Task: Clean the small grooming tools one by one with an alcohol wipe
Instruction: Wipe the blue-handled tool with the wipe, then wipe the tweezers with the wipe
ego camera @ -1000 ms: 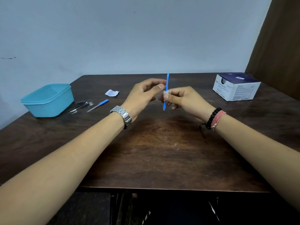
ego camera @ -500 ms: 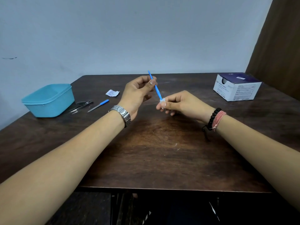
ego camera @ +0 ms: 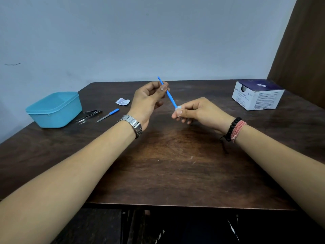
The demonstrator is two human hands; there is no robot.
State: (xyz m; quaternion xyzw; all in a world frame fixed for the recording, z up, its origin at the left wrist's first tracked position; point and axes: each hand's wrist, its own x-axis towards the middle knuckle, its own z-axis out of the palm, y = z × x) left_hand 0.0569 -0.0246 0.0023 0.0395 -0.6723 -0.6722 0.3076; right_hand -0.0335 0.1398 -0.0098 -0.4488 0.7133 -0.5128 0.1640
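Blue plastic catches our eye first: a thin blue stick (ego camera: 168,93) held above the dark wooden bench (ego camera: 167,164), tilted so its upper end leans away from us and toward the teal tub (ego camera: 56,110). Our left hand (ego camera: 147,101) has its grip clamped on the stick's upper part, thumb and curled fingers pinching it just below the top tip. Our right hand (ego camera: 197,110) has its grip clamped on a small white alcohol wipe (ego camera: 178,108), folded round the stick's lower end between thumb and forefinger.

The teal tub sits at the bench's far left edge. Just beside the tub, on the side toward our hands, lie metal nail clippers (ego camera: 92,112) and tweezers (ego camera: 86,118), touching or nearly so; we cannot tell which. A little further from the tub lies a nail file with a blue handle (ego camera: 107,115), apart from the other tools. Beyond the file, further again from the tub, is a torn white wipe sachet (ego camera: 122,101). Well apart from the tub, at the bench's far right corner, stands a white and dark blue box (ego camera: 257,95).

A metal watch (ego camera: 133,125) is on our left wrist; black beads and a pink thread band (ego camera: 234,129) circle the right.
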